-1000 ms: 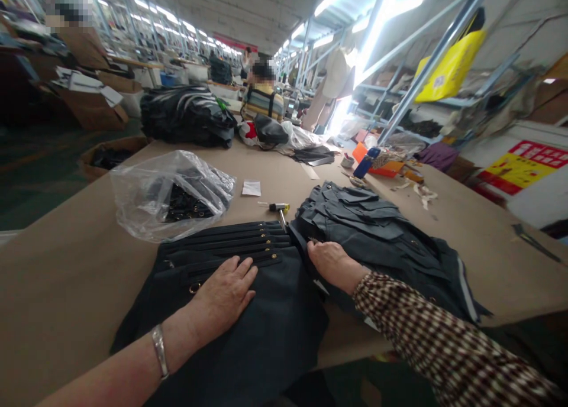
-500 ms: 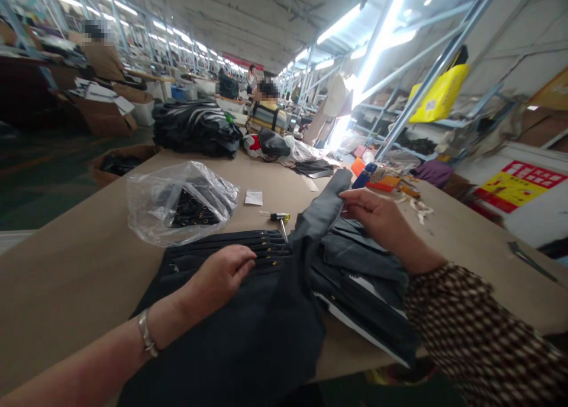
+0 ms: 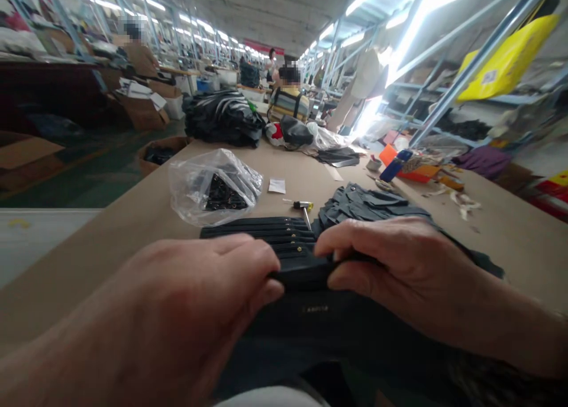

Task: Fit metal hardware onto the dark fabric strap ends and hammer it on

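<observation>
Close to the camera, my left hand and my right hand pinch the top edge of a dark garment. A short stretch of cloth spans the gap between my thumbs and fingers. Small pale lettering shows below that edge; the lower part hangs in shadow near my body. Just beyond my hands lies a stack of dark garments, its layered edges carrying small gold-coloured metal pieces. Beyond my right hand is a loose heap of dark grey cloth, partly hidden by that hand.
On the brown table are a clear plastic bag of black pieces, a white paper square and a small tool with a black and yellow handle. A dark cloth bundle sits farther back. People work beyond the table.
My right hand has let go of the grey cloth it held up, now lying on the heap at right. Both hands have come together nearer the camera, gripping a dark garment's edge. The view has turned left.
</observation>
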Demonstrator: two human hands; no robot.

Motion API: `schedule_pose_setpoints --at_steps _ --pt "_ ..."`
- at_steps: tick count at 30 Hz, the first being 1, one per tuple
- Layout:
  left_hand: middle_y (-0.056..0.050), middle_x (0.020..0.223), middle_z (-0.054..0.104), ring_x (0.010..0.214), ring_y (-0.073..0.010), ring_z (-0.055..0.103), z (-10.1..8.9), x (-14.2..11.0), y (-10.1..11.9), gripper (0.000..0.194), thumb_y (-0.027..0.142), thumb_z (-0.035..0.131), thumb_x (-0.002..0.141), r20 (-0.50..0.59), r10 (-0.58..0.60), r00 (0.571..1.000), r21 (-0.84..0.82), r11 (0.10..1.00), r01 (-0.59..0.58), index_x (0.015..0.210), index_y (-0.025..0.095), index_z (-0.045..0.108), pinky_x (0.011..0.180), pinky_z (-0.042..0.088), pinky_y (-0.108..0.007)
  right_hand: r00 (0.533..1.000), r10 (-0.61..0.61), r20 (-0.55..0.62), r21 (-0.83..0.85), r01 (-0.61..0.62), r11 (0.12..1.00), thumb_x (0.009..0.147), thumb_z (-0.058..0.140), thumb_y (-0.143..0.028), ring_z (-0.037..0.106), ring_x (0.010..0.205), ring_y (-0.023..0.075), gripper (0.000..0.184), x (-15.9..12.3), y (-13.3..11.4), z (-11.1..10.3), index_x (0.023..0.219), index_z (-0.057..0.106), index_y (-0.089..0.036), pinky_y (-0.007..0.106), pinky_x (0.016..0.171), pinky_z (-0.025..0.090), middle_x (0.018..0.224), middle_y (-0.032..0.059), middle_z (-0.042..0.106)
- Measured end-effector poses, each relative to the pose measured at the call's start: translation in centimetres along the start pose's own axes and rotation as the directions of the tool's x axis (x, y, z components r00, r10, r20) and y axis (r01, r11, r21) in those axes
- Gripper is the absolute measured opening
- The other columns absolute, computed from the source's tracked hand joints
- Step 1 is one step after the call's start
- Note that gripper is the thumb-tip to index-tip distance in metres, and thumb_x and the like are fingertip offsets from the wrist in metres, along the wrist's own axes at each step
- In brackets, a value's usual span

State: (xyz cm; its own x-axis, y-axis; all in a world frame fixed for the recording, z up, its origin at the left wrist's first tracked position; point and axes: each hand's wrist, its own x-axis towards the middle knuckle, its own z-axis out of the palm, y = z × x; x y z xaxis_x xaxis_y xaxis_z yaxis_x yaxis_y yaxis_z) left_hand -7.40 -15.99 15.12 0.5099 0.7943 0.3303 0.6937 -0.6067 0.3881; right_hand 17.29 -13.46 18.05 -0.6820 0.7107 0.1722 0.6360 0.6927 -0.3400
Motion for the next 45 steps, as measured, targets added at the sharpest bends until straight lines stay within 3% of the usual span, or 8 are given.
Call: schedule_pose_setpoints --at_steps 6,13,18,25,30,34,39,45 --pt "0.000 0.069 0.064 0.063 -0.0145 0.059 4.3 0.3 -6.2 0.026 0.034 0.041 0.089 0.326 -0.245 0.913 0.157 0.966 0.204 0.073 0.022 0.058 0.057 0.041 -0.024 0.894 0.296 0.335 0.356 -0.411 0.839 0.085 0.058 -0.036 0.046 0.058 0.0084 0.020 -1.4 8.2 8.4 0.085 0.065 -0.017 0.019 0.053 0.034 0.065 -0.0045 0.053" --pt "-0.007 0.079 0.069 0.078 -0.0232 0.067 10.7 2.0 -10.3 0.027 0.032 0.037 0.092 0.401 -0.341 0.850 0.327 0.920 0.215 0.081 0.019 0.059 0.071 0.047 -0.034 0.910 0.409 0.073 0.144 -0.415 0.898 0.087 0.048 -0.025 0.046 0.060 0.0095 0.027 -0.3 13.0 15.9 0.063 0.055 -0.016 0.022 0.057 0.034 0.064 -0.0023 0.051" --pt "-0.009 0.083 0.071 0.081 -0.0269 0.069 12.3 3.4 -10.9 0.028 0.033 0.038 0.092 0.405 -0.387 0.828 0.407 0.888 0.216 0.085 0.019 0.061 0.069 0.049 -0.037 0.912 0.408 0.026 -0.147 -0.401 0.904 0.091 0.046 -0.022 0.056 0.071 0.0123 0.026 1.1 13.9 17.1 0.069 0.059 -0.017 0.023 0.067 0.038 0.076 0.0026 0.063" --pt "-0.013 0.086 0.070 0.080 -0.0292 0.068 13.6 4.0 -10.7 0.028 0.029 0.040 0.092 0.411 -0.405 0.817 0.478 0.859 0.186 0.091 0.015 0.065 0.069 0.049 -0.040 0.917 0.397 0.041 -0.223 -0.379 0.898 0.093 0.046 -0.022 0.060 0.081 0.0159 0.024 1.8 14.7 18.1 0.078 0.063 -0.016 0.025 0.075 0.041 0.086 0.0073 0.065" --pt "-0.015 0.118 0.063 0.108 -0.0335 0.057 15.7 3.0 -7.2 0.038 0.006 0.035 0.087 0.284 -0.076 0.956 0.521 0.849 -0.088 0.111 0.016 0.063 0.086 0.044 -0.050 0.925 0.376 0.058 -0.287 -0.345 0.894 0.092 0.047 -0.018 0.058 0.086 0.0187 0.021 1.9 14.0 18.5 0.080 0.064 -0.016 0.028 0.080 0.042 0.088 0.0081 0.065" --pt "-0.013 0.129 0.058 0.112 -0.0317 0.056 19.0 1.8 -5.8 0.047 0.002 0.040 0.082 0.369 0.050 0.928 0.452 0.862 -0.227 0.121 0.017 0.061 0.088 0.047 -0.045 0.909 0.417 0.004 -0.341 -0.391 0.855 0.092 0.044 -0.014 0.055 0.096 0.0197 0.018 1.2 12.6 18.8 0.089 0.061 -0.017 0.031 0.087 0.042 0.096 0.0084 0.062" --pt "-0.013 0.131 0.057 0.114 -0.0320 0.055 20.0 1.5 -5.8 0.049 0.000 0.039 0.082 0.375 0.017 0.927 0.462 0.863 -0.203 0.122 0.018 0.061 0.090 0.046 -0.045 0.877 0.442 -0.187 -0.344 -0.480 0.807 0.092 0.047 -0.015 0.053 0.094 0.0192 0.014 -3.9 11.6 15.9 0.100 0.057 -0.020 0.031 0.087 0.042 0.099 0.0057 0.060" --pt "-0.014 0.132 0.056 0.115 -0.0337 0.054 19.2 1.8 -5.4 0.050 0.000 0.037 0.082 0.390 0.007 0.921 0.458 0.866 -0.200 0.123 0.017 0.061 0.091 0.045 -0.047 0.855 0.508 -0.106 -0.447 -0.497 0.744 0.087 0.052 -0.013 0.055 0.087 0.0213 0.012 -12.4 12.5 13.5 0.090 0.060 -0.021 0.033 0.080 0.044 0.087 0.0050 0.060"
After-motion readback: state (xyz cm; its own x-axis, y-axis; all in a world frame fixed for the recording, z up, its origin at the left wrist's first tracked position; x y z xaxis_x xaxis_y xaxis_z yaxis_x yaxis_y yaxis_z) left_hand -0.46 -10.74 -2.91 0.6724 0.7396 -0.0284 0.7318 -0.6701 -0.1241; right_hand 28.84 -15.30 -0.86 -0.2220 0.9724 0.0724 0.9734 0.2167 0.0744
